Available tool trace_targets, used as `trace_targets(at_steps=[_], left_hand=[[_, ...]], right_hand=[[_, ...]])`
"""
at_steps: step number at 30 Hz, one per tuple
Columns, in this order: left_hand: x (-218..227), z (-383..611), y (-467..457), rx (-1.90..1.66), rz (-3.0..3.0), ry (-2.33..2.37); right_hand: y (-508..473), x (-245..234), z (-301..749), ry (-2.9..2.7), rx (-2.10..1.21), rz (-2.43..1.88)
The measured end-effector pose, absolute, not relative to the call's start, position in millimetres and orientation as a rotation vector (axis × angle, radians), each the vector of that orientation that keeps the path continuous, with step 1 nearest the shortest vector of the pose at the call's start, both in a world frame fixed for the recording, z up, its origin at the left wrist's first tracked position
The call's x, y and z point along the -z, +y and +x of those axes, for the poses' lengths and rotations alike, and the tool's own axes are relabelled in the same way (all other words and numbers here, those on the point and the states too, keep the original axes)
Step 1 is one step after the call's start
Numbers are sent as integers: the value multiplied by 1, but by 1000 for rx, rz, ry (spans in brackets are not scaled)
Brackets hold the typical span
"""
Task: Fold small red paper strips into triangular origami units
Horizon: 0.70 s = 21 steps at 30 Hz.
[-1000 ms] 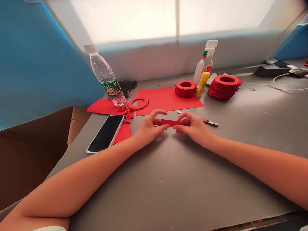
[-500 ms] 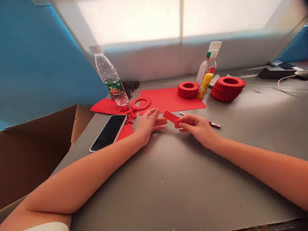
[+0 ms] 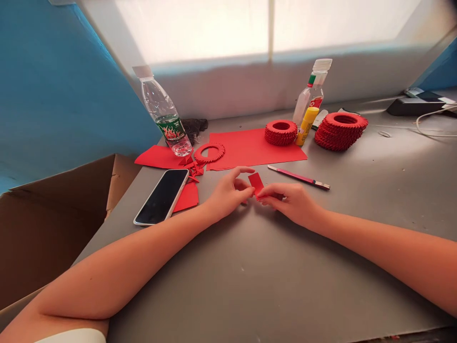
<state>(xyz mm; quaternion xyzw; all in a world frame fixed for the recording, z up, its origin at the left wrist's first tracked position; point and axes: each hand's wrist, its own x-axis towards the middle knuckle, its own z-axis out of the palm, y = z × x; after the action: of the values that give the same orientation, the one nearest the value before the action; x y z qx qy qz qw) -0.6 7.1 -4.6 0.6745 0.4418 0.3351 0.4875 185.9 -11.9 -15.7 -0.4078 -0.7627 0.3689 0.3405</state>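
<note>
Your right hand [image 3: 291, 205] pinches the lower end of a red paper strip [image 3: 255, 183], whose long axis runs toward 12 o'clock. Your left hand [image 3: 227, 191], loosely curled, sits at the strip's 9 o'clock; any grip is unclear.

red paper strip [image 3: 255, 183] now more upright

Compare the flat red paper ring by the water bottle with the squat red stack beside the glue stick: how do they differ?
The flat red paper ring is one thin layer lying flat; the squat red stack is many layers forming a thick drum. The ring's opening looks wide for its band; the stack's looks narrower. The ring sits at the left edge of the red sheet, the stack further right. Both are round, red, notch-edged and open-centred.
</note>
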Motion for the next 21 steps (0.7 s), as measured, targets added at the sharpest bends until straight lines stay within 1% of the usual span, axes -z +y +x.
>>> trace_targets(at_steps=[3, 5, 7, 10, 13, 17, 21], left_hand=[[4, 2, 1, -786, 1848, 1091], [3, 3, -2, -751, 1954, 1072], [2, 4, -5, -708, 2036, 1045], [0, 3, -6, -675, 2115, 1037], [-2, 2, -7, -662, 2072, 1047], [0, 2, -6, -664, 1980, 1008], [4, 3, -4, -757, 1959, 1023]], right_hand=[[-13, 14, 186, -2041, -671, -1064], [-13, 14, 186, -1998, -611, -1074], [-11, 13, 185, -1956, -689, -1077], [-9, 11, 185, -1870, -928, -1099], [-7, 10, 185, -1721, -1143, -1124], [-5, 10, 186, -1615, -1251, -1077], [-3, 11, 186, -1577, -1309, -1053]])
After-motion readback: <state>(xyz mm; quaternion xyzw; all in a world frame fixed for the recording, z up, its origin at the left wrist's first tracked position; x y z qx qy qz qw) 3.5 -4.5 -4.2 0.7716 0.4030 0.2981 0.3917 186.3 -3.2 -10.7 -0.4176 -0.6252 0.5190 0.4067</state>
